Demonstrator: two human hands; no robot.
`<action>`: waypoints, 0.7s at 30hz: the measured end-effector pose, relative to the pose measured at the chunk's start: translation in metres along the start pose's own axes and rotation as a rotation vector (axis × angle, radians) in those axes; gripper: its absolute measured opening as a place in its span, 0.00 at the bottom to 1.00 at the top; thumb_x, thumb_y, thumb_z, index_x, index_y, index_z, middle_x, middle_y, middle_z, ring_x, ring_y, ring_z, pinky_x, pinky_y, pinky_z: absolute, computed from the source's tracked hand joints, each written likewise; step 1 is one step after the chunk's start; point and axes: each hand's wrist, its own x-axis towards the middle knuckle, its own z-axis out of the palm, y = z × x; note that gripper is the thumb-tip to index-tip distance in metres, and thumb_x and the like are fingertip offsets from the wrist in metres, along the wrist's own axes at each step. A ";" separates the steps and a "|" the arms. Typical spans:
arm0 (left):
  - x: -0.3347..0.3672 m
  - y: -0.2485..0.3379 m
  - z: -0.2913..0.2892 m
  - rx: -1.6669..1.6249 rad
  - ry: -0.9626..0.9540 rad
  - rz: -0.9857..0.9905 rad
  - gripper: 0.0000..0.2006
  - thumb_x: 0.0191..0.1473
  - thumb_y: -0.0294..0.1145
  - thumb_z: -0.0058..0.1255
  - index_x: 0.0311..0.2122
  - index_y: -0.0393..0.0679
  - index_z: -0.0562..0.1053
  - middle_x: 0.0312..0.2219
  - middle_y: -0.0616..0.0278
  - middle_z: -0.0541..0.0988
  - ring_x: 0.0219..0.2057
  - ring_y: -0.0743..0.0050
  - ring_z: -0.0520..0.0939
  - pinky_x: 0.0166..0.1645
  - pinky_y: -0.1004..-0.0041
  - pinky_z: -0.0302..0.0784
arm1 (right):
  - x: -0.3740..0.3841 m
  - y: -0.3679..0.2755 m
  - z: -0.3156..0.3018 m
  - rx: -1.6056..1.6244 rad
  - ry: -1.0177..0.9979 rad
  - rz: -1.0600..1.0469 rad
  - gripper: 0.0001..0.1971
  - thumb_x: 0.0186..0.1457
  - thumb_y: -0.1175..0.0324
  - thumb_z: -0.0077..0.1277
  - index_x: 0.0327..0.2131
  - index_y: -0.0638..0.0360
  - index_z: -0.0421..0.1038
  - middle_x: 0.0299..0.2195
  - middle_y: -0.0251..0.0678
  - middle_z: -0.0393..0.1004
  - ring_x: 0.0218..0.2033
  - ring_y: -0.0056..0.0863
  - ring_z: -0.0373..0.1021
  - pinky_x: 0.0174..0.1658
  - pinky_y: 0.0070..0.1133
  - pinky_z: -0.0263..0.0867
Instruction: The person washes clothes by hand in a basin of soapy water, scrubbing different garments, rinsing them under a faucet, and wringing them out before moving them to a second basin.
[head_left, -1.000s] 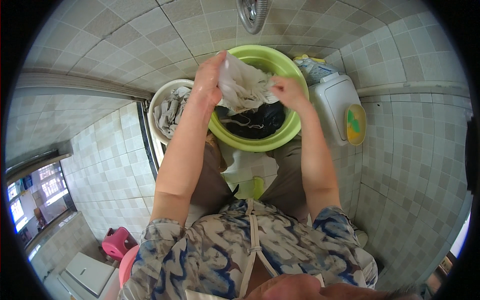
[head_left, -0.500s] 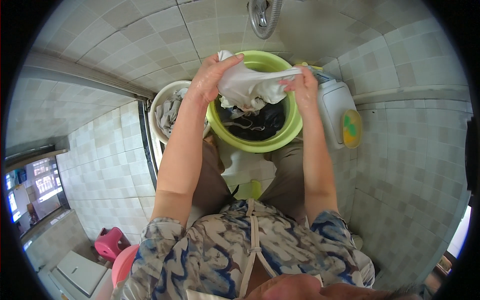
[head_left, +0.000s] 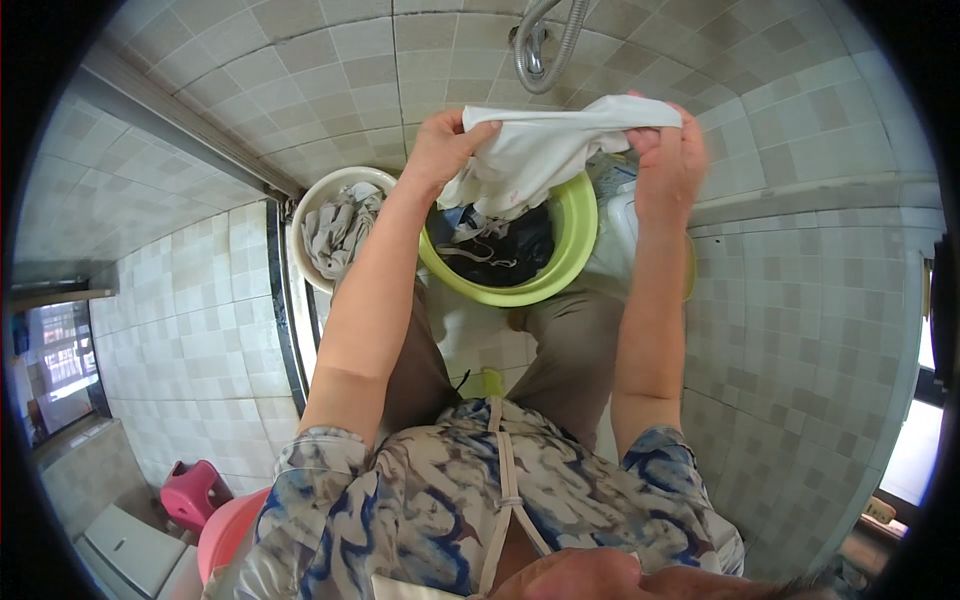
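A wet-looking white garment (head_left: 545, 150) is stretched between my two hands above the yellow-green tub (head_left: 582, 225). My left hand (head_left: 440, 152) pinches its left end between thumb and fingers. At the other end, my right hand (head_left: 670, 170) grips the upper edge of the cloth, with its fingers partly behind the fabric. The lower folds hang down over the tub's far left side and hide part of the rim. Dark clothes (head_left: 510, 255) with pale cords lie inside the tub.
A white basin (head_left: 297, 240) holding grey clothes (head_left: 338, 230) stands left of the tub. Past my right forearm sits a white container (head_left: 620, 215), partly hidden. A metal hose (head_left: 577, 40) hangs on the tiled wall ahead. Behind on the left are a pink stool (head_left: 190, 495) and a pink basin (head_left: 220, 535).
My right hand has moved right and slightly up, drawing the white garment wider and flatter. The left hand still holds its end. The head view has shifted a little.
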 end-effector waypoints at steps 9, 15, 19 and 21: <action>0.005 -0.017 0.025 -0.028 0.088 -0.008 0.10 0.48 0.36 0.56 0.29 0.40 0.75 0.22 0.68 0.76 0.22 0.82 0.73 0.25 0.78 0.67 | -0.034 0.133 -0.099 -1.419 -0.217 -0.252 0.22 0.49 0.61 0.50 0.44 0.67 0.64 0.38 0.47 0.73 0.41 0.38 0.71 0.44 0.29 0.66; -0.039 -0.049 0.085 0.433 0.035 0.348 0.15 0.46 0.40 0.52 0.24 0.36 0.68 0.18 0.50 0.72 0.22 0.58 0.74 0.29 0.66 0.69 | -0.110 0.186 -0.038 -0.875 -0.521 0.198 0.23 0.49 0.59 0.53 0.43 0.68 0.65 0.38 0.49 0.72 0.43 0.39 0.70 0.44 0.28 0.64; -0.038 -0.052 0.070 0.530 -0.133 0.373 0.14 0.48 0.39 0.48 0.22 0.38 0.70 0.20 0.47 0.75 0.25 0.50 0.77 0.31 0.59 0.71 | -0.103 0.185 -0.040 0.052 0.176 0.546 0.16 0.58 0.66 0.42 0.49 0.58 0.61 0.45 0.34 0.68 0.45 0.31 0.68 0.47 0.29 0.66; -0.033 -0.047 0.055 0.929 -0.040 0.267 0.11 0.48 0.36 0.46 0.22 0.41 0.74 0.22 0.50 0.77 0.28 0.51 0.79 0.34 0.59 0.74 | -0.090 0.152 -0.029 0.216 0.168 0.672 0.20 0.59 0.59 0.41 0.51 0.59 0.60 0.49 0.36 0.67 0.48 0.33 0.66 0.49 0.27 0.65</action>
